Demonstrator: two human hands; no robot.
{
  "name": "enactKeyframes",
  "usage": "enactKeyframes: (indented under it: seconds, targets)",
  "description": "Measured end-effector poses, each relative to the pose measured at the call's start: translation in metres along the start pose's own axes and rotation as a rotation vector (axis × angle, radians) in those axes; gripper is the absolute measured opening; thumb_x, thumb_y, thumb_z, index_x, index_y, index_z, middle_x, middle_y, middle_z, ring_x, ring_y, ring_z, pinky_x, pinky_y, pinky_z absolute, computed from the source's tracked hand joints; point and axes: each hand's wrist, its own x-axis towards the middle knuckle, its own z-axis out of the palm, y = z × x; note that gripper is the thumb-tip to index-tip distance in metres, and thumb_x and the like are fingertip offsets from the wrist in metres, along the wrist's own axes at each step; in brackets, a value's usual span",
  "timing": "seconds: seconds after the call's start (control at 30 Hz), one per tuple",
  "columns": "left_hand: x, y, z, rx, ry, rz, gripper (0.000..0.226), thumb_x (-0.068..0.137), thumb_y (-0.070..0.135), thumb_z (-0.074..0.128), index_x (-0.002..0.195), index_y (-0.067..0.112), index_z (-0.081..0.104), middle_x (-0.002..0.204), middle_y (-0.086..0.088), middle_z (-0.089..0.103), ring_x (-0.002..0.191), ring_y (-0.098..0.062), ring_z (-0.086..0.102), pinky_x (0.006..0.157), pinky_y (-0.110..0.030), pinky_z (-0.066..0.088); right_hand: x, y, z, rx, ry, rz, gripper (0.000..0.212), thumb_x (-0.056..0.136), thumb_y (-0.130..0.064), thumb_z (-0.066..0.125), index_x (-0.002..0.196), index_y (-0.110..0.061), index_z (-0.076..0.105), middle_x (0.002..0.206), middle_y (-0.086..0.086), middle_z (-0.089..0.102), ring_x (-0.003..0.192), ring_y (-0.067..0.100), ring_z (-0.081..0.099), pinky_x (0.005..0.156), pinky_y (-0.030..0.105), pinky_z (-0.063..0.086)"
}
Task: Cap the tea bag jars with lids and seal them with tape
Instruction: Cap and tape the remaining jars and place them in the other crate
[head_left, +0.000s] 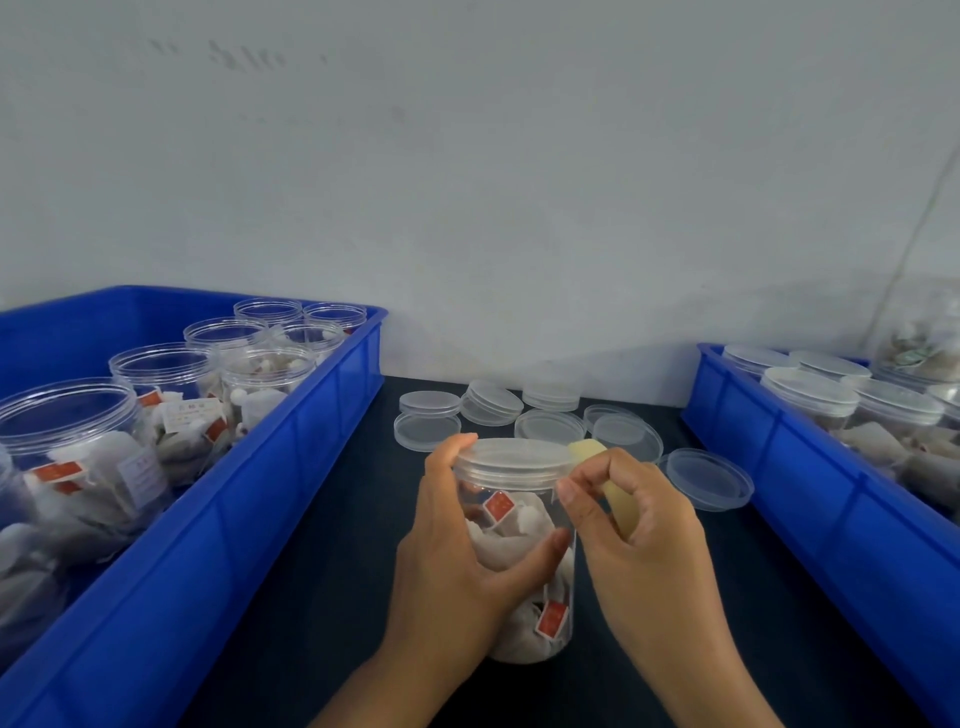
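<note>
At lower centre, the left hand (457, 545) grips a lidded tea bag jar (519, 566) standing on the dark table (322, 597). The right hand (634, 519) pinches a yellowish tape strip (618, 506) beside the jar's lid (511, 457). Loose lids (550, 426) lie behind, between two blue bins (270, 499).

My tabletop (322, 597) is dark. A blue bin (218, 525) stands on it at my left and another blue bin (831, 525) at my right. Between them, toward the wall, loose clear lids (519, 410) lie clustered, some stacked, one (709, 479) apart near the right bin. A jar (524, 571) stands in front of me.
</note>
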Motion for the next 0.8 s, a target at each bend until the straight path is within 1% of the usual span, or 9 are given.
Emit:
enactKeyframes:
  seconds: [0.07,0.17,0.27,0.37,0.47,0.53,0.6,0.67,0.8]
  targets:
    - [0.000,-0.001,0.000,-0.003,0.001,0.007,0.091,0.055,0.070,0.073,0.129,0.057,0.021,0.126,0.019,0.053,0.104,0.003,0.059,0.087,-0.028,0.055,0.000,0.001,0.000,0.000,0.001,0.002,0.022,0.085,-0.022,0.066,0.066,-0.032,0.058,0.085,-0.008,0.061,0.080,-0.004,0.055,0.064,0.007,0.042]
    - [0.001,-0.001,0.000,-0.010,-0.007,0.006,0.091,0.054,0.071,0.072,0.127,0.060,0.019,0.126,0.020,0.053,0.105,0.003,0.059,0.087,-0.028,0.055,0.001,0.003,0.001,-0.052,0.007,-0.013,0.018,0.084,-0.029,0.064,0.068,-0.035,0.057,0.084,-0.010,0.059,0.081,-0.005,0.055,0.063,0.014,0.043]
    - [0.001,-0.003,-0.002,-0.008,-0.007,0.015,0.089,0.053,0.071,0.071,0.126,0.061,0.021,0.123,0.022,0.054,0.103,0.004,0.059,0.086,-0.029,0.055,0.002,0.005,-0.003,-0.247,-0.004,-0.070,0.012,0.080,-0.049,0.054,0.071,-0.040,0.052,0.085,-0.017,0.053,0.086,-0.011,0.050,0.064,0.017,0.040]
    - [0.002,-0.004,-0.004,0.004,-0.008,0.036,0.089,0.053,0.071,0.071,0.128,0.060,0.023,0.121,0.025,0.054,0.103,0.003,0.059,0.084,-0.028,0.056,0.004,0.008,-0.009,-0.432,-0.045,-0.088,0.033,0.072,-0.071,0.034,0.076,-0.042,0.049,0.087,-0.019,0.048,0.091,-0.015,0.044,0.060,0.016,0.037]
    - [0.005,-0.004,-0.008,0.006,-0.045,0.050,0.091,0.053,0.072,0.072,0.130,0.061,0.024,0.122,0.027,0.055,0.106,0.004,0.059,0.085,-0.028,0.055,0.006,0.007,-0.014,-0.499,-0.088,-0.071,0.050,0.064,-0.079,0.017,0.079,-0.042,0.047,0.089,-0.019,0.046,0.077,-0.002,0.053,0.060,0.015,0.038]
    - [0.007,-0.006,-0.011,-0.018,-0.075,0.044,0.094,0.053,0.070,0.075,0.132,0.062,0.025,0.123,0.026,0.056,0.110,0.001,0.060,0.090,-0.032,0.055,0.007,0.005,-0.016,-0.533,-0.103,-0.066,0.058,0.059,-0.081,0.011,0.080,-0.041,0.047,0.089,-0.018,0.046,0.072,0.000,0.052,0.058,0.014,0.036]
    - [0.008,-0.007,-0.013,-0.036,-0.090,0.037,0.096,0.052,0.067,0.077,0.133,0.062,0.026,0.124,0.028,0.057,0.113,0.000,0.059,0.092,-0.034,0.055,0.008,0.003,-0.017,-0.577,-0.113,-0.061,0.060,0.057,-0.081,0.010,0.081,-0.041,0.048,0.089,-0.018,0.047,0.071,0.000,0.052,0.055,0.014,0.033]
    - [0.008,-0.007,-0.014,-0.036,-0.090,0.050,0.095,0.053,0.063,0.080,0.132,0.062,0.027,0.124,0.030,0.056,0.112,0.003,0.059,0.091,-0.033,0.055,0.008,0.002,-0.018,-0.633,-0.146,-0.052,0.057,0.064,-0.081,0.014,0.086,-0.043,0.050,0.091,-0.019,0.045,0.072,0.000,0.052,0.055,0.013,0.033]
    - [0.007,-0.007,-0.014,-0.040,-0.084,0.078,0.094,0.054,0.057,0.082,0.131,0.060,0.027,0.126,0.030,0.054,0.114,0.002,0.059,0.090,-0.032,0.056,0.007,0.003,-0.019,-0.621,-0.250,0.023,0.035,0.082,-0.074,0.028,0.094,-0.048,0.048,0.095,-0.019,0.045,0.076,0.000,0.052,0.059,0.015,0.036]
